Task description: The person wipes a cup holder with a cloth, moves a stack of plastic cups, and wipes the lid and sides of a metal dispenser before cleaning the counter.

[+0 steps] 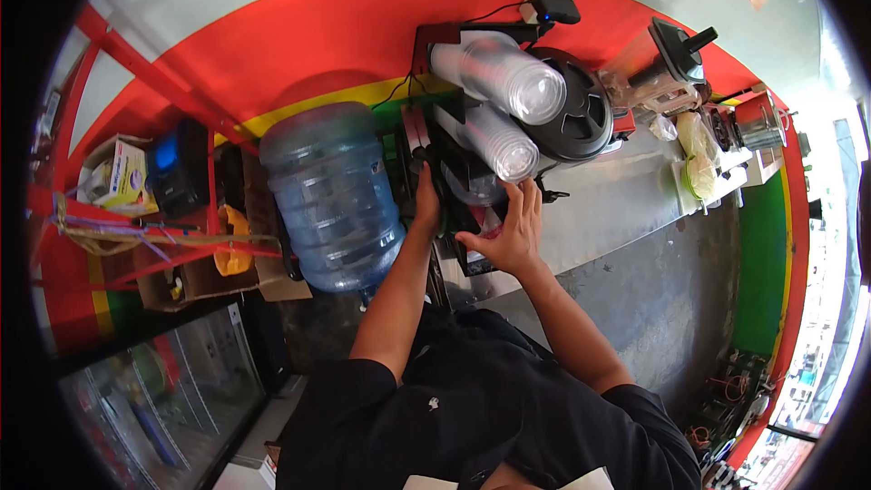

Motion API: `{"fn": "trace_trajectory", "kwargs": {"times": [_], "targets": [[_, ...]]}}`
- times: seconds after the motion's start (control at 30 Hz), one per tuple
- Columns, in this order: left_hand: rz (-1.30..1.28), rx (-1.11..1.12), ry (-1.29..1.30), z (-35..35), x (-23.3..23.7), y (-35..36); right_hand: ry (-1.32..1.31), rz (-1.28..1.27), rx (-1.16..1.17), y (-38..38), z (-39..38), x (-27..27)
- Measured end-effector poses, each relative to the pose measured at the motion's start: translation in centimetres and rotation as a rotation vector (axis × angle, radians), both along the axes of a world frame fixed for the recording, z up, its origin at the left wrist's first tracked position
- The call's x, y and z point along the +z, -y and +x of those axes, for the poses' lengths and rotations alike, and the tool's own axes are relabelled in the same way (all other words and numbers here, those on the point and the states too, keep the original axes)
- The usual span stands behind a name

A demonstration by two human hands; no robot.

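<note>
A black rack holds stacks of clear plastic cups, an upper stack (508,77) and a lower stack (494,141), lying on their sides. My right hand (510,234) is just below the lower stack, fingers spread and curved, with the fingertips near the cup rims; it holds nothing that I can make out. At the rack's left side is my left hand (426,200), seen edge-on with the thumb pointing up. Its other fingers are hidden behind the thumb and the rack, so what it touches or holds cannot be made out.
A large blue water bottle (331,195) stands left of my left arm. Right of the rack are a round black lid (570,104), a blender jug (667,59) and a metal counter (608,200). Red shelving (136,54) and a glass-door fridge (163,399) are at the left.
</note>
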State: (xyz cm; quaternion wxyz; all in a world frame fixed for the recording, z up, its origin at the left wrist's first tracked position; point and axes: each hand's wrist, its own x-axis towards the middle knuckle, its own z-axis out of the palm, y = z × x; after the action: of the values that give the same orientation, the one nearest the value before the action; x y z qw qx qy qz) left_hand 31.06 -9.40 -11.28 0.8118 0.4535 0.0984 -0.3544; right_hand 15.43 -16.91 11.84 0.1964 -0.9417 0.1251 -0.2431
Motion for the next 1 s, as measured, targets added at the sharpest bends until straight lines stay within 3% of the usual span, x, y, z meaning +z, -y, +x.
{"fn": "trace_trajectory", "kwargs": {"times": [0.1, 0.23, 0.3, 0.43, 0.53, 0.57, 0.6, 0.67, 0.7, 0.77, 0.87, 0.93, 1.0], "targets": [[-0.133, 0.031, -0.115, -5.3, 5.4, -2.2, -0.007, 0.046, -0.027, -0.2, 0.0, 0.3], [-0.017, 0.025, -0.168, -9.5, 7.2, -4.1, 0.011, 0.116, -0.014, -0.3, -0.2, 0.0], [-0.01, 0.044, -0.142, -10.5, 8.0, -4.6, 0.024, 0.12, -0.003, -0.4, -0.3, -0.1], [0.093, 0.057, -0.012, -12.5, 14.0, -5.0, 0.048, 0.178, 0.038, -0.2, -0.5, 0.7], [-0.041, 0.052, 0.071, -13.1, 13.4, -5.6, 0.067, 0.239, 0.079, 0.1, -0.7, 0.9], [0.049, 0.063, 0.139, -14.1, 13.7, -5.8, 0.122, 0.238, 0.098, 0.3, -0.7, 0.8], [0.073, 0.117, 0.109, -15.5, 16.5, -5.8, 0.122, 0.252, 0.132, 0.3, -0.9, 0.5], [0.204, 0.115, 0.476, -17.3, 9.9, -6.7, 0.158, 0.145, 0.094, 0.5, -0.7, 0.2], [0.207, 0.149, 0.48, -18.0, 11.3, -6.6, 0.161, 0.139, 0.094, 0.6, -0.7, 0.1], [0.091, 0.166, 0.325, -18.9, 15.9, -6.5, 0.163, 0.137, 0.108, 0.4, -0.7, 0.2], [0.116, 0.034, 0.214, -16.5, 14.4, -6.9, 0.168, 0.137, 0.096, 0.4, -0.8, 0.0], [0.13, 0.015, 0.135, -14.4, 16.5, -6.3, 0.178, 0.128, 0.107, 0.3, -0.4, 0.0], [0.337, -0.081, 0.053, -12.7, 17.3, -5.6, 0.161, 0.08, 0.089, 0.5, -0.7, -0.1]]}}
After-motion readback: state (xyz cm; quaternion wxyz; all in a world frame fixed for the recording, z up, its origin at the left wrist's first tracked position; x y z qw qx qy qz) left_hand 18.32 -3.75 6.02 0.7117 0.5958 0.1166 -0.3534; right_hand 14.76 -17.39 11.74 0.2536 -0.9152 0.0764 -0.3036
